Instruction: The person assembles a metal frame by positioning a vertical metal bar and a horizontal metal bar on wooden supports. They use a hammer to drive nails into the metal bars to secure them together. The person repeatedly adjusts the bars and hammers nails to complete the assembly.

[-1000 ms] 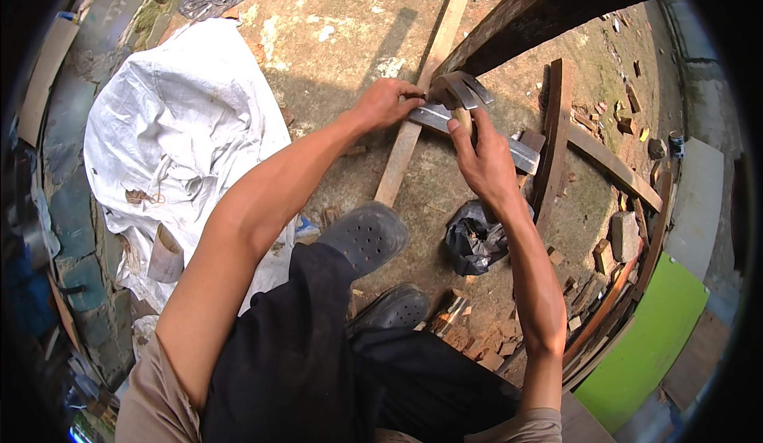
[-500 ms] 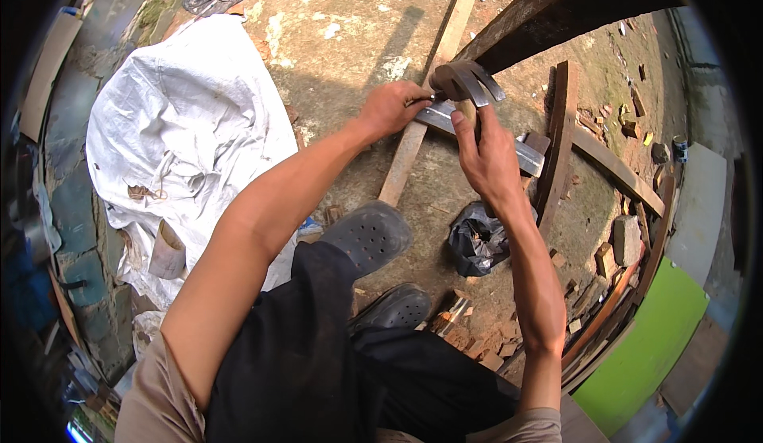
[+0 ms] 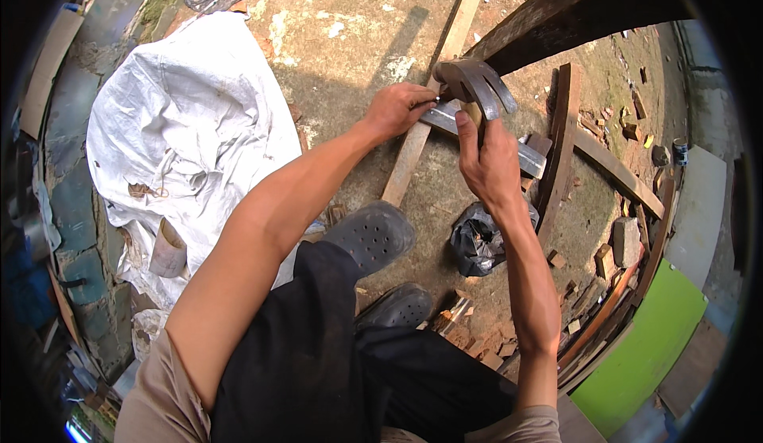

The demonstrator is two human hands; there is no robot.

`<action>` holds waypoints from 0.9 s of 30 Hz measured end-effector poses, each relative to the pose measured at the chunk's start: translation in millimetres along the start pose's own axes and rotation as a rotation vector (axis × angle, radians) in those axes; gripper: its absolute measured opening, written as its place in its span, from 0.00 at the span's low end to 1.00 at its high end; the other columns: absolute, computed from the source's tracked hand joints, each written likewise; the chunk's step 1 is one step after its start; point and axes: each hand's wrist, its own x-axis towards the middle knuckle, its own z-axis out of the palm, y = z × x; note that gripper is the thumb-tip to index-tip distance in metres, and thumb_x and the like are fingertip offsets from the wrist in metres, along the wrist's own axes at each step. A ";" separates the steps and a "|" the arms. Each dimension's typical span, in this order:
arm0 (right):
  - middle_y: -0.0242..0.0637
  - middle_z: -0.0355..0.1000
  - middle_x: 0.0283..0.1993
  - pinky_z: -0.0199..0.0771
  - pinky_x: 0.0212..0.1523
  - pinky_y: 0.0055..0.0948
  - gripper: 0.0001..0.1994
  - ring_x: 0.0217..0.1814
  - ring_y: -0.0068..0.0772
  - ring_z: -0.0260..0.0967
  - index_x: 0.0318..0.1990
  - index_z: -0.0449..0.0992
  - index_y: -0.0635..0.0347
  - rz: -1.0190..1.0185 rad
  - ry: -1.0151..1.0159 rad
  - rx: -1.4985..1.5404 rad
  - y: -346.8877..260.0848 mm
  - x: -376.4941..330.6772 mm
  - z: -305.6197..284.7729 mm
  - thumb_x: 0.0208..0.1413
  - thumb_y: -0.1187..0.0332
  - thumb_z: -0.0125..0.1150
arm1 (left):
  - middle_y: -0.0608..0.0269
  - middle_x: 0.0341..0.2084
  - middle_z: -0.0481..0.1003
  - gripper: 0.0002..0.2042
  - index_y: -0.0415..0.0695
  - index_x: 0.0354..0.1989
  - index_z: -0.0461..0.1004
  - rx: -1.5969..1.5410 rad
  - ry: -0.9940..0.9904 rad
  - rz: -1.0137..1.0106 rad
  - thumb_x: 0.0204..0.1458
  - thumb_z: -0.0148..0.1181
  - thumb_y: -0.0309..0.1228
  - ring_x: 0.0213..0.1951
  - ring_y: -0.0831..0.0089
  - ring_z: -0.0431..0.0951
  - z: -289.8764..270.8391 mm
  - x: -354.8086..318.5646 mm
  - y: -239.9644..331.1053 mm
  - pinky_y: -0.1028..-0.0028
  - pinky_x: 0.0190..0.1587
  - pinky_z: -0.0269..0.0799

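My right hand (image 3: 493, 163) is wrapped round the handle of a claw hammer (image 3: 478, 81), thumb laid along it. The hammer's dark head hangs just right of my left fingertips, its claws curving toward me. My left hand (image 3: 393, 112) is closed in a pinch at the left end of a grey metal bar (image 3: 531, 159); a pale speck shows at the fingertips, too small to name. That bar crosses over a long wooden strip (image 3: 407, 165) on the ground. Part of the bar is hidden behind my right hand.
A dark timber beam (image 3: 548, 22) slants in from the upper right. A brown plank (image 3: 563, 137) stands right of the bar. A black plastic bag (image 3: 475, 246) lies near my shoes (image 3: 373, 240). White sacking (image 3: 191, 117) spreads at left; wood scraps and a green board (image 3: 642, 348) are at right.
The hammer head has tilted, its claws now lower and a little further right. My right hand has dropped slightly. My left hand keeps its pinch in nearly the same place.
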 end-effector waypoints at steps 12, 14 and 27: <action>0.64 0.74 0.30 0.70 0.34 0.55 0.20 0.35 0.69 0.73 0.58 0.64 0.68 0.007 0.017 0.016 -3.5 6.4 -0.4 0.65 0.64 0.54 | 0.62 0.40 0.82 0.10 0.47 0.41 0.82 -0.048 0.003 -0.019 0.50 0.66 0.30 0.42 0.59 0.81 1.4 -4.6 -0.9 0.65 0.45 0.77; 0.62 0.74 0.30 0.69 0.33 0.54 0.20 0.34 0.68 0.73 0.59 0.64 0.68 -0.053 0.052 0.023 -9.1 3.9 -3.8 0.64 0.66 0.55 | 0.61 0.40 0.82 0.10 0.46 0.41 0.82 -0.060 0.009 -0.033 0.50 0.66 0.30 0.43 0.60 0.81 1.6 -5.4 -1.2 0.65 0.45 0.77; 0.62 0.73 0.29 0.70 0.32 0.53 0.21 0.33 0.68 0.73 0.60 0.63 0.67 -0.050 0.053 0.034 1.7 -7.1 1.3 0.65 0.64 0.54 | 0.60 0.40 0.79 0.08 0.43 0.38 0.82 -0.036 0.014 0.036 0.52 0.65 0.30 0.42 0.58 0.79 6.4 -2.5 -1.1 0.64 0.46 0.76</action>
